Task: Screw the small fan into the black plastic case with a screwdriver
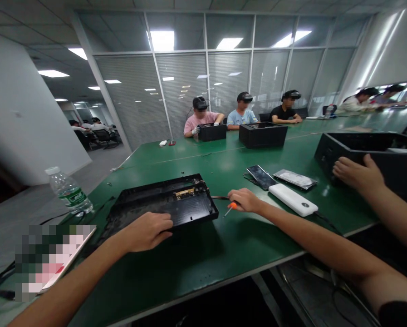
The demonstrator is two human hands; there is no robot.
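Note:
A shallow black plastic panel (176, 218), like a computer case's front, lies tilted on the table. A small brass-coloured part and wires sit at its far right end. My left hand (152, 230) is closed over the near edge of this panel, thumb below and fingers on top. Just right of the panel, my right hand (246, 200) is closed around a screwdriver (232, 206) with an orange end, its thin metal shaft pointing down to the left. A dark cable (220, 197) runs from the panel to the right hand; whether the fingers grip it I cannot tell.
Right of my hand lie a phone (260, 176), a white power bank (291, 200) and a bagged metal part (295, 179). A co-worker's hand (360, 172) touches a black case (394, 156). A water bottle (69, 193) stands left. Several people sit across the green table (196, 268).

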